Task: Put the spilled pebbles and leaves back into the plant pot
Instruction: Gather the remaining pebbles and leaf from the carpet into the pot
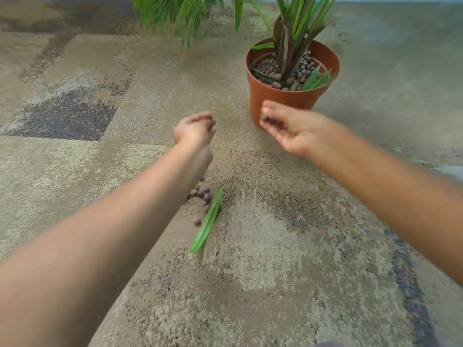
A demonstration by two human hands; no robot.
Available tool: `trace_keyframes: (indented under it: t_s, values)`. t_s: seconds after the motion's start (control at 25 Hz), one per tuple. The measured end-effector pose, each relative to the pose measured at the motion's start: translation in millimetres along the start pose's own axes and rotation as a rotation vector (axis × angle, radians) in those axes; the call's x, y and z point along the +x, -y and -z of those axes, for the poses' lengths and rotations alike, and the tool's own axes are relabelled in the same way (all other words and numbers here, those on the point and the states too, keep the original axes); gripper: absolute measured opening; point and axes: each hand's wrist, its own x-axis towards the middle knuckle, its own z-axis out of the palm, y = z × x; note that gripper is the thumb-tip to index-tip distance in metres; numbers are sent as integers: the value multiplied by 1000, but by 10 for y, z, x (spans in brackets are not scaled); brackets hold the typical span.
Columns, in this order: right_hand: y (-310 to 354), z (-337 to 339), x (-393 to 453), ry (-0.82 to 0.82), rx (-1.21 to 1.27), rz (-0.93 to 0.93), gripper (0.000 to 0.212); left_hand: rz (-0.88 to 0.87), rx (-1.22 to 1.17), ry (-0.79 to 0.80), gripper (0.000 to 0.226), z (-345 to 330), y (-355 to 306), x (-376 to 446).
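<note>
The left hand (195,130) is curled into a loose fist above the carpet, knuckles up, with a few small dark brown pebbles showing at the edge of its closed fingers (209,121); it appears to be holding a small handful, though blur hides how many. The right hand (283,128) is raised just in front of the round terracotta-coloured plastic plant pot (288,96), its thumb and fingertips pinched together on what looks like one or two dark pebbles. Both forearms reach forward from the lower corners of the view. The pot stands upright on the mottled beige and grey carpet (300,246), beyond and slightly right of the right hand, and carries a green plant with long strap-like leaves (298,18); its surface is covered with brown clay pebbles (269,67), and several loose green leaves (316,78) lie on them against the right rim. Nearer the viewer, between the two arms, a small cluster of spilled brown pebbles (204,196) remains on the carpet, partly hidden by the left forearm. A long narrow green fallen leaf (208,221) lies flat just beside that cluster, running diagonally toward the lower left.
</note>
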Motion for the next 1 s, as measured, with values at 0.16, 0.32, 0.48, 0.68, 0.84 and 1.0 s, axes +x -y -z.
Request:
trace_keyframes:
  t_s: [0.16,0.32,0.48,0.68,0.84,1.0]
  values:
    - [674,-118,157,-33,-29,215,13,-175,137,318,33,-789,-271,-47]
    - [976,-51,353,-148,-66,230,53,-205,197,460,37,-1123,-394,-91]
    - [835,101,260,-129,-153,321,44,-377,302,235,35,-704,-430,115]
    - [-57,169,4,-213,-625,666,19,-564,724,154,45,441,-293,308]
    - [-949,73,-197,396,-1465,741,23,-522,1077,177,34,1274,30,323]
    - [-1541,-42,-240,792,-1885,976,32,-431,1244,271,37,1597,253,345]
